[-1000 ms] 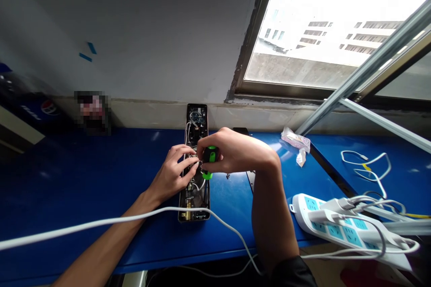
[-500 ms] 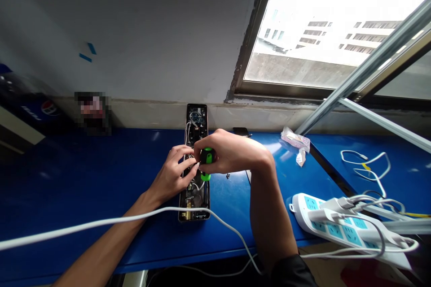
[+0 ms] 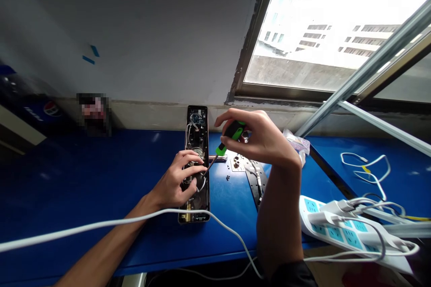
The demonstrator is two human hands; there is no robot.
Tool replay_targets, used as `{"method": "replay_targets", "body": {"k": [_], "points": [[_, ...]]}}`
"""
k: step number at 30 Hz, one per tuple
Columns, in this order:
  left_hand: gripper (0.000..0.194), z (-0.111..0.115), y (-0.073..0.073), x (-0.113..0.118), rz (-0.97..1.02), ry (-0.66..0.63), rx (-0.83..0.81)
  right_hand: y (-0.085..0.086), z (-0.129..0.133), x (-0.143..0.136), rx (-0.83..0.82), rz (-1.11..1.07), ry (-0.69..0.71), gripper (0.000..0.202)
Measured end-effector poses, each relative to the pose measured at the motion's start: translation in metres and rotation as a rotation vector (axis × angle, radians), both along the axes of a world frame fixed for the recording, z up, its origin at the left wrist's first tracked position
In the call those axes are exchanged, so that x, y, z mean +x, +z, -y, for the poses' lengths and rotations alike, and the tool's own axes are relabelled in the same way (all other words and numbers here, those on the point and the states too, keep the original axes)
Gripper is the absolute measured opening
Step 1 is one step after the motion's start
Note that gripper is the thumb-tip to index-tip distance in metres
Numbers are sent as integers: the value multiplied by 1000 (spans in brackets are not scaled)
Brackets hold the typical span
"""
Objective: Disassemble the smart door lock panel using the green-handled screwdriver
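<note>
Your right hand (image 3: 257,136) is closed on the handle of the green-and-black screwdriver (image 3: 235,131), with the index finger extended clear of the handle. The shaft slants down toward your left hand, its tip at the open case (image 3: 202,199); contact with a screw cannot be confirmed. Your left hand (image 3: 178,181) lies over the middle of the case — fingers slightly parted, thumb a narrow gap below them. Whether it pinches a small part cannot be told.

The case lies lengthwise on the blue table (image 3: 144,152), in front of you, its wires and circuit board (image 3: 198,118) exposed. Your left hand hides part of the inside. A white cable (image 3: 134,221) crosses above your left forearm and the near end of the case.

To the right of the case are small dark screws (image 3: 228,178), a square plate (image 3: 238,167) and a perforated black strip (image 3: 253,182), partly hidden by your right arm. Farther right is a white power strip (image 3: 336,232) with blue socket faces and inserted plugs. A Pepsi logo shows on the dark bottle (image 3: 42,110) at far left; its lettering is blurred.
</note>
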State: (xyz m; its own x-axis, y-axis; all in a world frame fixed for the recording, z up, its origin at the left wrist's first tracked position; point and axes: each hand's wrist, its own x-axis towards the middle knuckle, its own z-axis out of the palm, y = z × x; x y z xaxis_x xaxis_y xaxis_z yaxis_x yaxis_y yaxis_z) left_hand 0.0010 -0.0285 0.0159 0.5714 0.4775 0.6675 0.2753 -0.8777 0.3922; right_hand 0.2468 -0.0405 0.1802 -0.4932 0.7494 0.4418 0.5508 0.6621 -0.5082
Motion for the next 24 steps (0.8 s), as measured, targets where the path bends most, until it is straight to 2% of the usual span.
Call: {"method": "replay_targets", "body": {"k": [5, 9, 13, 17, 20, 24], "points": [[19, 0, -3, 10, 50, 13, 50, 1, 2, 3, 45, -14, -43, 24], [19, -2, -5, 14, 58, 5, 111, 1, 3, 8, 44, -4, -75, 24], [18, -6, 0, 11, -28, -23, 167, 1, 5, 20, -9, -16, -137, 23], [16, -11, 11, 18, -160, -44, 237, 0, 9, 38, -33, -47, -219, 24], [19, -16, 23, 38, -279, -90, 196, -2, 11, 51, -69, -37, -294, 24], [28, -30, 37, 79, -737, -78, 3, -5, 10, 61, -231, 50, -375, 23]]}}
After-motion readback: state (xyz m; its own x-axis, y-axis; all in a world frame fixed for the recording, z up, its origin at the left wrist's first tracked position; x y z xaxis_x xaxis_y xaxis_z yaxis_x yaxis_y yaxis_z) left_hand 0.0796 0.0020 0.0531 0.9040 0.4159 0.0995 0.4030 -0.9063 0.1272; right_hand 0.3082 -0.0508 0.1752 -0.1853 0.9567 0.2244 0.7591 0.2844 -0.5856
